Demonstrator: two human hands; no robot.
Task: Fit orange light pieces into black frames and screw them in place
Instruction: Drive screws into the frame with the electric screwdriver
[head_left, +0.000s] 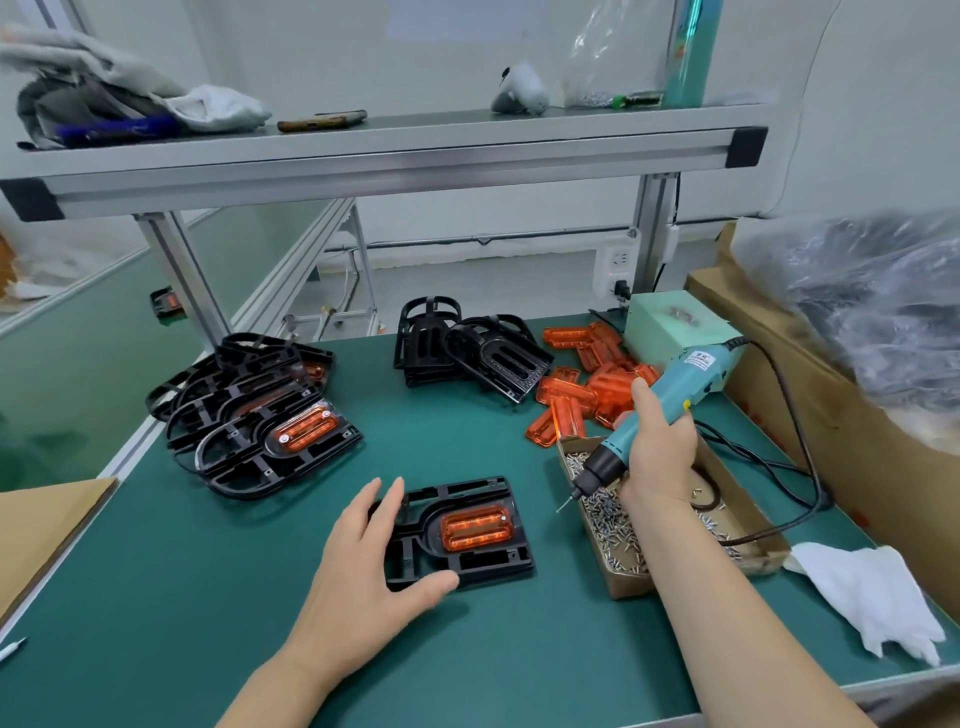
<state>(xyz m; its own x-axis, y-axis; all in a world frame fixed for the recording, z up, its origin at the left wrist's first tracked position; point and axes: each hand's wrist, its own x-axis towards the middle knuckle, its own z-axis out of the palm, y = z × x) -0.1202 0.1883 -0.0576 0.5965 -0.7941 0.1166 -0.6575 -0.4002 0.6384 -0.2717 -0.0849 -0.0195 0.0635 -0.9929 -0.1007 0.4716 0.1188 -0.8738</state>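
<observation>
1. Your left hand (363, 561), open with fingers spread, rests on the black frame (488, 564) on the mat (208, 571); press firmly.
2. Your right hand (657, 452) grips the screwdriver (670, 395) over the screw box (631, 584) (tip possibly loaded).
3. Drive upright into the seated orange piece (477, 529).

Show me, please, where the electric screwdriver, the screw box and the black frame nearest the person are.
electric screwdriver (670, 400): head view, on its teal body.
screw box (631, 584): head view, on its near cardboard wall.
black frame (483, 562): head view, on its near rail.
</observation>
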